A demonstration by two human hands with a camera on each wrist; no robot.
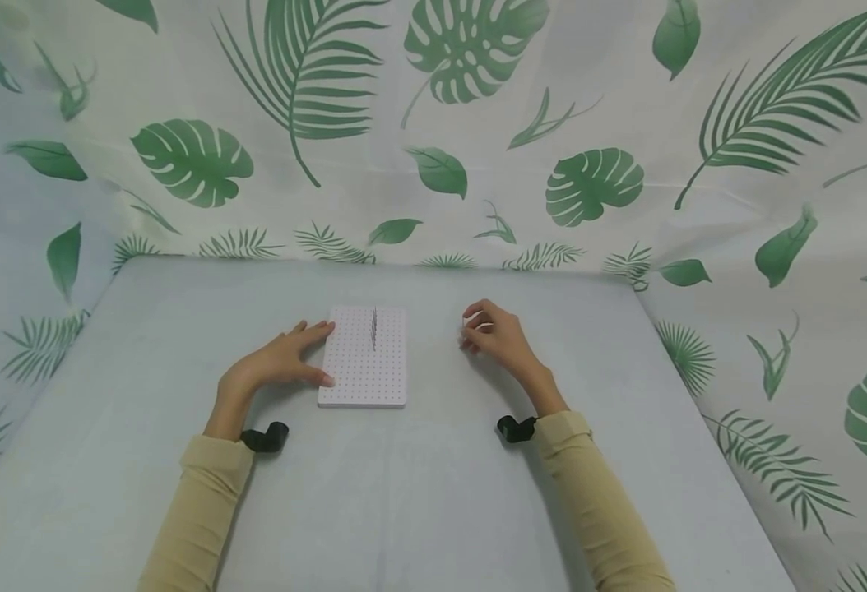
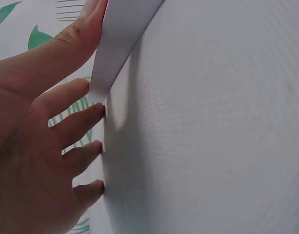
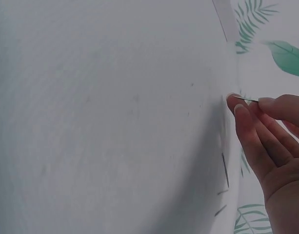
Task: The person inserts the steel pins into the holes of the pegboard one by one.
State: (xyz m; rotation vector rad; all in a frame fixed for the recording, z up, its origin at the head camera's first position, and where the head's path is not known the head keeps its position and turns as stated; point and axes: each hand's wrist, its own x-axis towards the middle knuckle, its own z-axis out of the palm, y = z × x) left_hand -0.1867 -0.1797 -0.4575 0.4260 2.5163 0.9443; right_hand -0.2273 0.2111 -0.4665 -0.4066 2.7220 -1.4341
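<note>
My right grip (image 1: 496,335) pinches a thin metal pin (image 3: 247,99) between thumb and fingertip, raised over the desk (image 1: 441,493). My left grip (image 1: 281,355) is spread, with thumb and forefinger touching the left side of a white board (image 1: 363,374) dotted with small holes. The board lies flat on the desk between my hands, nearer the left. In its upper half, right of the middle, a short row of pins (image 1: 374,330) stands up from it. The right wrist view shows a few dark slivers (image 3: 225,170), probably loose pins, on the desk near my right hand.

If the held pin is to join the row, I judge it should point down, its lower end clear of my fingertips, so I can see it meet the hole. A light pinch should do; squeezing hard may make it roll or flick away. My left fingers should press just enough to stop the board sliding, and my right should descend from above without brushing the standing pins.
</note>
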